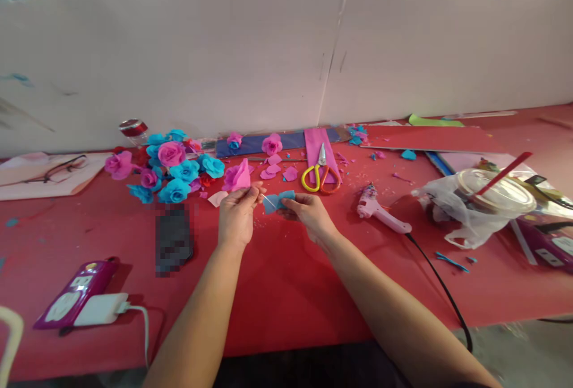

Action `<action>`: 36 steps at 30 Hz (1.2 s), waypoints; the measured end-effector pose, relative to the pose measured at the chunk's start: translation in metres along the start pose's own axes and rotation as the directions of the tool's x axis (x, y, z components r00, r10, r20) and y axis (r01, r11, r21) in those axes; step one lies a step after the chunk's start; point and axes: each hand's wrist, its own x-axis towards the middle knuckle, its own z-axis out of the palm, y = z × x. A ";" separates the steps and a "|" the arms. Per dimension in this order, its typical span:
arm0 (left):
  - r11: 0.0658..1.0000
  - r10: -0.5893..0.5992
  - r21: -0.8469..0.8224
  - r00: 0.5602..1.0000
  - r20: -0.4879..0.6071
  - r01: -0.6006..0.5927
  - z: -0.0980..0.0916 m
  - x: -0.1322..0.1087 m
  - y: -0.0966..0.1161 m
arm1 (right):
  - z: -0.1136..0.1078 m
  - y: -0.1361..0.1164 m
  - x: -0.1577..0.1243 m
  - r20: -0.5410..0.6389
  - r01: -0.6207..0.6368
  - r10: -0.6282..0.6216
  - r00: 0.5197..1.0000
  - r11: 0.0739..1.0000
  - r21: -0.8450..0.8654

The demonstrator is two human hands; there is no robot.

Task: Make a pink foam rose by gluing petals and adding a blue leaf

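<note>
My left hand [237, 212] pinches a thin pale stick [268, 202] between thumb and fingertips. Its tip points toward a small blue paper piece [286, 196], which my right hand [310, 213] grips at its near right edge. Both hands are held close together above the red table. Just beyond my left hand is a pink paper piece [237, 175] with loose pink petals [271, 171] beside it. Scissors [321, 174] with one yellow and one orange handle lie past my right hand, partly on a pink paper strip [314, 141].
Pink, blue and red paper flowers [174, 170] cluster at left. Nearby are a dark pixelated object [173, 239] and a purple power strip [85, 286] with a white charger [102, 309]. At right lie a pink glue gun [382, 215], its black cord and a bagged lidded cup [492, 191].
</note>
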 end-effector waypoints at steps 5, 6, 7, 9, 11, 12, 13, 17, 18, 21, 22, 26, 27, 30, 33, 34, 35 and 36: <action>0.984 0.098 0.155 0.993 -0.062 -0.087 -0.004 0.002 -0.007 | 0.004 -0.001 -0.004 0.049 -0.052 0.051 0.998 0.998 0.033; 0.981 0.113 0.168 0.991 -0.074 -0.099 -0.005 0.002 -0.008 | 0.004 -0.001 -0.004 0.056 -0.055 0.053 0.997 0.998 0.040; 0.979 0.122 0.173 0.989 -0.080 -0.106 -0.005 0.002 -0.008 | 0.004 -0.001 -0.004 0.060 -0.058 0.055 0.997 0.997 0.045; 0.976 0.133 0.183 0.987 -0.086 -0.116 -0.005 0.001 -0.007 | 0.003 0.000 -0.004 0.057 -0.058 0.055 0.997 0.997 0.052; 0.972 0.156 0.191 0.983 -0.101 -0.134 -0.004 0.000 -0.004 | 0.003 0.001 -0.003 0.048 -0.055 0.053 0.997 0.997 0.053; 0.970 0.170 0.193 0.979 -0.111 -0.146 -0.003 -0.001 -0.003 | 0.002 0.002 -0.003 0.045 -0.053 0.050 0.998 0.997 0.053; 0.969 0.181 0.192 0.976 -0.120 -0.157 -0.003 -0.001 -0.002 | 0.002 0.002 -0.003 0.044 -0.050 0.047 0.998 0.997 0.053; 0.966 0.205 0.187 0.971 -0.126 -0.179 -0.001 -0.002 0.000 | 0.001 0.003 -0.003 0.064 -0.034 0.030 0.997 0.997 0.065; 0.964 0.208 0.195 0.970 -0.125 -0.181 -0.001 -0.003 0.000 | 0.001 0.003 -0.003 0.068 -0.030 0.025 0.997 0.997 0.065; 0.953 0.223 0.236 0.969 -0.110 -0.192 0.001 -0.004 -0.001 | 0.002 0.003 -0.004 0.071 -0.021 0.016 0.997 0.998 0.058; 0.948 0.229 0.249 0.968 -0.105 -0.197 0.001 -0.004 -0.001 | 0.002 0.004 -0.004 0.074 -0.017 0.013 0.997 0.998 0.057; 0.934 0.241 0.292 0.966 -0.093 -0.205 0.002 -0.006 -0.001 | 0.002 0.005 -0.004 0.085 0.001 -0.006 0.996 0.998 0.062; 0.932 0.238 0.302 0.967 -0.093 -0.201 0.002 -0.006 -0.001 | 0.002 0.005 -0.004 0.087 0.005 -0.010 0.996 0.998 0.064; 0.924 0.228 0.336 0.969 -0.096 -0.184 0.002 -0.008 -0.001 | 0.003 0.005 -0.004 0.084 0.024 -0.030 0.996 0.997 0.070; 0.908 0.232 0.375 0.969 -0.082 -0.186 0.004 -0.010 -0.001 | 0.004 0.006 -0.005 0.069 0.030 -0.035 0.997 0.997 0.074; 0.900 0.237 0.390 0.969 -0.069 -0.193 0.004 -0.010 -0.001 | 0.004 0.006 -0.005 0.065 0.029 -0.033 0.997 0.997 0.074; 0.891 0.242 0.408 0.969 -0.057 -0.199 0.004 -0.011 -0.001 | 0.004 0.006 -0.005 0.065 0.028 -0.033 0.997 0.997 0.074; 0.881 0.246 0.427 0.968 -0.046 -0.204 0.004 -0.012 -0.001 | 0.004 0.007 -0.005 0.064 0.028 -0.033 0.997 0.997 0.075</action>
